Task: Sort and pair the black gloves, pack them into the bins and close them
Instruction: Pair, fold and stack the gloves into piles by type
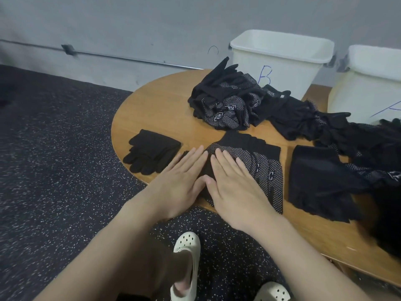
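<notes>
Both hands, left hand [180,181] and right hand [234,187], press flat with straight fingers on the dotted gloves [260,168] at the table [156,109] edge, hiding their fingertips. Behind these, a loose glove pile [227,101] fronts bin B [280,61]; the second bin [373,83] is cut off.

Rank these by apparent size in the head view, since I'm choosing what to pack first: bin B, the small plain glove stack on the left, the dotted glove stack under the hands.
1. Bin B
2. Dotted glove stack, partly hidden by both hands, so unsure
3. Plain glove stack
</notes>
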Available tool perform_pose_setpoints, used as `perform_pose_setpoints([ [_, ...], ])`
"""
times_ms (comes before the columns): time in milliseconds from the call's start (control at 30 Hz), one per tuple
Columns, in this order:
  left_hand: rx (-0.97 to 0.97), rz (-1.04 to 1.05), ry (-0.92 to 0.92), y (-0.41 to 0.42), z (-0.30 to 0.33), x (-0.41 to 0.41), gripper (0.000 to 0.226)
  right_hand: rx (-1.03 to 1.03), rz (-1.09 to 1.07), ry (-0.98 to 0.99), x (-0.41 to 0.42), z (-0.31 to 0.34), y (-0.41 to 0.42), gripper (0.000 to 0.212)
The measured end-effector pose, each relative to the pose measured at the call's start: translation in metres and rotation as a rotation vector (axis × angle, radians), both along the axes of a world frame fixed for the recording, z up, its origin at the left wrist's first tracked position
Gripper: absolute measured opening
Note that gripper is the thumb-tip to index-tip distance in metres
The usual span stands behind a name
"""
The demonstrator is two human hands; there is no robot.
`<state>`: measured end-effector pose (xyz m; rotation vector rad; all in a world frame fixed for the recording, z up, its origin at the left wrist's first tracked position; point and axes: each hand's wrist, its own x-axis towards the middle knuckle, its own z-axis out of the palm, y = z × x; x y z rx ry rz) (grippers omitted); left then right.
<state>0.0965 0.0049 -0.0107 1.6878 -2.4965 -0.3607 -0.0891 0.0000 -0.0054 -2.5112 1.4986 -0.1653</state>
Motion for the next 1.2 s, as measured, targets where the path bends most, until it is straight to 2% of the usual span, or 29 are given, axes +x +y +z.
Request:
perform_pose_setpoints([
  [167, -0.008, 0.070, -0.026, 0.004, 0.002, 0.000, 0.078, 0.003, -0.108, 0.070, -0.006, 0.000, 0.005, 0.077],
  [333, -0.032, 0.139, -0.079, -0.001, 0.003, 0.001, 0.083, 0.009, -0.184, 0.098, -0.014, 0.003, 0.008, 0.098],
  [433, -0.123, 0.155, -0.043, -0.007, 0.009, 0.005, 0.088, -0.001, -0.197, 0.093, -0.018, 0.006, 0.011, 0.103],
  [500, -0.151, 0.135, 0.044, -0.013, 0.009, 0.006, 0.073, -0.028, -0.195, 0.019, -0.019, 0.009, 0.010, 0.097],
  [567, -0.146, 0.132, 0.135, -0.021, 0.009, 0.007, 0.053, -0.103, -0.182, -0.090, -0.018, 0.011, 0.004, 0.082],
  [633, -0.138, 0.156, 0.188, -0.029, 0.009, 0.008, 0.043, -0.161, -0.175, -0.177, -0.018, 0.013, -0.004, 0.063],
  [733, -0.151, 0.146, 0.193, -0.035, 0.011, 0.009, 0.043, -0.148, -0.146, -0.246, -0.015, 0.014, -0.017, 0.050],
  [867, -0.127, 0.141, 0.298, -0.037, 0.013, 0.011, 0.039, -0.033, -0.113, -0.297, -0.010, 0.017, -0.034, 0.054],
  [933, -0.096, 0.161, 0.374, -0.037, 0.014, 0.010, 0.030, 0.016, -0.101, -0.301, -0.008, 0.019, -0.042, 0.054],
  [1000, -0.093, 0.178, 0.438, -0.036, 0.016, 0.009, 0.016, 0.070, -0.091, -0.307, -0.008, 0.020, -0.047, 0.039],
  [1067, -0.085, 0.201, 0.509, -0.032, 0.016, 0.008, 0.013, 0.098, -0.086, -0.310, -0.009, 0.022, -0.049, 0.016],
  [1133, -0.030, 0.228, 0.658, -0.027, 0.016, 0.010, 0.014, 0.132, -0.076, -0.362, -0.013, 0.025, -0.049, 0.013],
  [1200, 0.034, 0.249, 0.886, -0.022, 0.018, 0.012, 0.017, 0.180, -0.063, -0.474, -0.019, 0.032, -0.050, 0.015],
])
